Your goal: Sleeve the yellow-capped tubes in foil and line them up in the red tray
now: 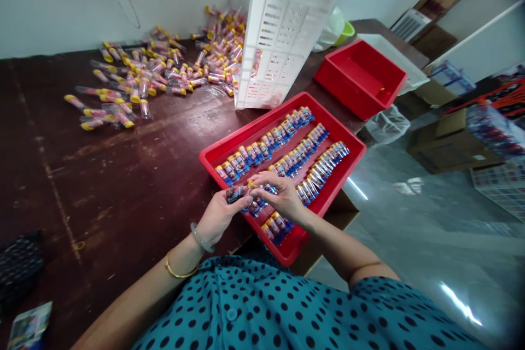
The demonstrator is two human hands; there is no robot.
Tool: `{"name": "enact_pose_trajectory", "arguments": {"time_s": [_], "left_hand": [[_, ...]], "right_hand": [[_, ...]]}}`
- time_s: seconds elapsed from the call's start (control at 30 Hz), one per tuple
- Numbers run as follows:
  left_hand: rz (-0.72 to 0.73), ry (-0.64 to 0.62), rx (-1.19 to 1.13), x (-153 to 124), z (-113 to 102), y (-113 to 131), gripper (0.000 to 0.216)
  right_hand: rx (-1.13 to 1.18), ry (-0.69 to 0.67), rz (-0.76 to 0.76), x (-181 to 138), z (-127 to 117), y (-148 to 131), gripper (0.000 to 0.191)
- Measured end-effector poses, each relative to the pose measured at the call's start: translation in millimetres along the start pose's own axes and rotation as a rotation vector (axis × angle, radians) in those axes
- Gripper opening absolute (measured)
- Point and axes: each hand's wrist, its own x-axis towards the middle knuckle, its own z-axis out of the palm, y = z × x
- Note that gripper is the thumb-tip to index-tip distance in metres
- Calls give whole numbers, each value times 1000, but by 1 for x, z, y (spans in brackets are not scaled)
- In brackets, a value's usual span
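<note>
My left hand (219, 212) is curled around a small tube with a printed label (235, 193), held just over the near-left rim of a red tray (213, 157). My right hand (278, 191) pinches the other end of the same tube, fingers bent together. The tray holds three rows of labelled tubes with yellow caps (287, 156), laid side by side. Both hands meet above the tray's near end.
A heap of loose yellow-capped tubes (164, 68) lies at the table's far side by the wall. A white slotted crate (283, 27) stands tilted behind the tray. A second red bin (361, 77) sits far right. Printed cards (30, 325) lie near left. Boxes stand on the floor (455, 142).
</note>
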Motion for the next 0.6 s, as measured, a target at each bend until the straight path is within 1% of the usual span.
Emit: {"name": "enact_pose_trajectory", "arguments": {"time_s": [0.13, 0.2, 0.23, 0.3, 0.33, 0.37, 0.4, 0.43, 0.47, 0.5, 0.53, 0.6], "left_hand": [[-4, 2, 17, 3, 0, -2, 28], [-12, 3, 14, 4, 0, -2, 35], [-17, 13, 5, 3, -1, -1, 40], [-31, 39, -25, 3, -5, 2, 44], [-42, 46, -39, 2, -8, 3, 43], [-54, 43, -44, 1, -12, 5, 42], [-65, 36, -38, 0, -16, 6, 41], [-73, 23, -20, -1, -20, 7, 40], [-75, 13, 4, -2, -25, 9, 39], [-70, 6, 28, -3, -29, 10, 39], [-59, 6, 48, -5, -33, 11, 39], [-35, 25, 58, -10, -41, 12, 40]], "right_hand": [[74, -19, 33, 0, 5, -4, 9], [141, -28, 82, 3, -1, -1, 12], [164, -11, 110, 8, -10, 3, 14], [137, 73, 164, 22, -41, 20, 19], [62, 134, 193, 30, -62, 30, 23], [-42, 176, 228, 39, -85, 42, 27], [-198, 220, 271, 48, -109, 53, 29], [-362, 232, 320, 54, -130, 63, 30], [-428, 223, 344, 59, -147, 73, 30], [-487, 200, 364, 62, -158, 81, 29], [-515, 164, 375, 64, -164, 88, 28], [-540, 97, 368, 69, -162, 96, 26]]}}
